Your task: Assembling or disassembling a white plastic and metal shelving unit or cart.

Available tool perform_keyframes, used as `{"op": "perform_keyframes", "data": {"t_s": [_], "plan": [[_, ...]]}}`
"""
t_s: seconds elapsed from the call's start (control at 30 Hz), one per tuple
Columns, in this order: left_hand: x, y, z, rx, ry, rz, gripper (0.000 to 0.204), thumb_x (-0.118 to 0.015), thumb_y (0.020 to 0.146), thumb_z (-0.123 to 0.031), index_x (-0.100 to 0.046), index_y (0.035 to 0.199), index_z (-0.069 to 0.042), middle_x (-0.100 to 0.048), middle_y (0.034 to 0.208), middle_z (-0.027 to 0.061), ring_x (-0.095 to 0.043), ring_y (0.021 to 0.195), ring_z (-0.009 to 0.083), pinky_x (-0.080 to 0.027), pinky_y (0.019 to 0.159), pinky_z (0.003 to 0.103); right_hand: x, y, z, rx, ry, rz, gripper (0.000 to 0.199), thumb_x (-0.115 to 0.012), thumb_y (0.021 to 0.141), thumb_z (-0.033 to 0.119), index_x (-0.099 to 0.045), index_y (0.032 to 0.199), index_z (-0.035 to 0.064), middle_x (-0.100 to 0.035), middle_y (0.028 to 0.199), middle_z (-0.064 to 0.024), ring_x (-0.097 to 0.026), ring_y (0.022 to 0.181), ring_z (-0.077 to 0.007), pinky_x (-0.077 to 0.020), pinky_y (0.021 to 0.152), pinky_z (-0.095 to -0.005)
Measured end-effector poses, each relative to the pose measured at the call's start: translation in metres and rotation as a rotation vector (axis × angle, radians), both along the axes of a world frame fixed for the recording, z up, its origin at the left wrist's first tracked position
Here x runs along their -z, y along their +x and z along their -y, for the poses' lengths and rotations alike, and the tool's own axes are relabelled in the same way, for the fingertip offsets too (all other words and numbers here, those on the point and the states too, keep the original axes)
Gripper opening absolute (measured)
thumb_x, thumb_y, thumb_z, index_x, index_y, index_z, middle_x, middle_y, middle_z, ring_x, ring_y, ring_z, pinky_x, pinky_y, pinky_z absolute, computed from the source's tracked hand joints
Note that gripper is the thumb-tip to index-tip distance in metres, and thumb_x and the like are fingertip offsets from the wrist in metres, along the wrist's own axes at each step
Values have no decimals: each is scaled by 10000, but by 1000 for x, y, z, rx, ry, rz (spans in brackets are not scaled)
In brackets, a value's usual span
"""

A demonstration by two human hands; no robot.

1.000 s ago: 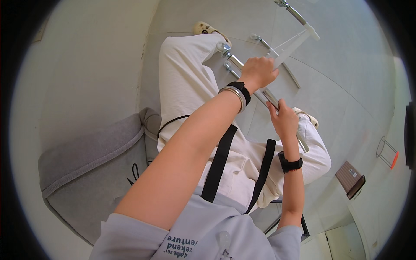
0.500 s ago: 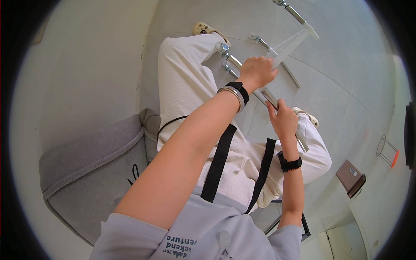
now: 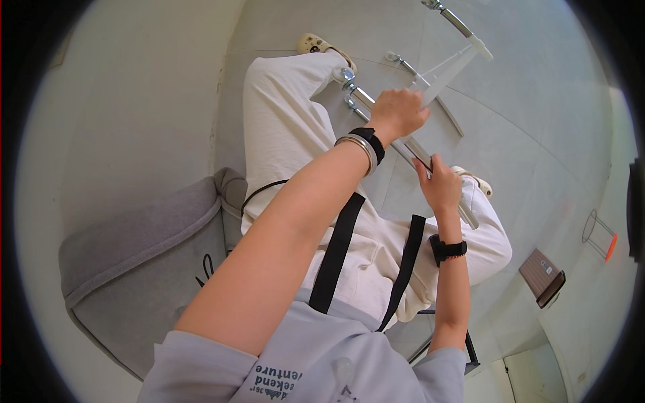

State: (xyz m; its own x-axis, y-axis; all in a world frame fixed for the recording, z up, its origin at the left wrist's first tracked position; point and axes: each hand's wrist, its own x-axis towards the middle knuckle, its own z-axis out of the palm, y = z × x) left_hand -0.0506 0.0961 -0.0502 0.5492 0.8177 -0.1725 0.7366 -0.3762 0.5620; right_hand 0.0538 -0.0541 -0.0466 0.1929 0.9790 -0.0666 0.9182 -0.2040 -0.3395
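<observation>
Seated person in white trousers (image 3: 282, 127), viewed from above, pale floor (image 3: 537, 134) all round, grey upholstered seat (image 3: 134, 248) at their left side with a black cable lying on it. Across the lap and out over the floor runs a white metal rack frame (image 3: 430, 87): long tube with cross struts, chrome castor stems (image 3: 346, 75) at the near end, more chrome fittings at the far end. Left hand (image 3: 396, 113) is closed in a fist round the upper part of the main tube, black band and silver bangle on that wrist. Right hand (image 3: 440, 185) is lower on the same tube, fingers curled round it, thumb up along it; black watch on the wrist. Whether it pinches a small part I cannot tell. Judged step: steadying or fitting the frame, mid-assembly; next move likely needs one hand to keep the tube firm while the other turns or seats a piece. Small items: brown flat slab-like object (image 3: 543, 275) on the floor at right, a wire stand with an orange tip (image 3: 598, 235) beyond it, beige shoe (image 3: 316, 46) at top. No containers visible, so nothing to report inside any.
</observation>
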Motion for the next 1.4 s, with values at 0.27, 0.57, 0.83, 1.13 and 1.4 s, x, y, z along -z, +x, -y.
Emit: {"op": "perform_keyframes", "data": {"t_s": [0.27,0.57,0.83,1.13,1.4], "plan": [[-1,1,1,-20,-10,3,262,-537,774,-282,-625,765,-36,-642,711,159,-644,701,314,-507,668,413,-6,0,-5,-3,-58,-38,412,-595,824,407,-471,668,47,-555,544,-126,-541,493,-340,-421,454,-400],[2,-5,-1,-4,3,37,256,-533,763,-275,-632,753,-40,-643,722,161,-640,707,325,-507,671,408,-16,-16,-3,59,-147,14,415,-571,839,413,-486,688,36,-562,565,-159,-558,524,-362,-437,475,-419],[0,-4,-3,18,12,42,245,-551,742,-272,-642,733,-45,-645,726,158,-638,705,326,-510,660,404,-2,2,-2,-31,-60,-20,391,-593,830,391,-479,680,48,-559,561,-146,-552,500,-350,-429,455,-406],[2,-6,-2,21,-17,43,276,-536,753,-292,-619,783,-31,-633,714,177,-631,686,349,-512,646,429,0,1,-1,-19,-62,-53,380,-603,823,372,-480,679,42,-555,573,-143,-548,519,-351,-418,463,-408],[3,-3,3,-15,34,87,253,-545,749,-283,-621,771,-43,-637,711,167,-635,681,333,-510,660,422,2,10,-1,-44,-131,-82,391,-580,837,385,-475,704,32,-549,577,-156,-541,548,-375,-411,497,-436]]}}
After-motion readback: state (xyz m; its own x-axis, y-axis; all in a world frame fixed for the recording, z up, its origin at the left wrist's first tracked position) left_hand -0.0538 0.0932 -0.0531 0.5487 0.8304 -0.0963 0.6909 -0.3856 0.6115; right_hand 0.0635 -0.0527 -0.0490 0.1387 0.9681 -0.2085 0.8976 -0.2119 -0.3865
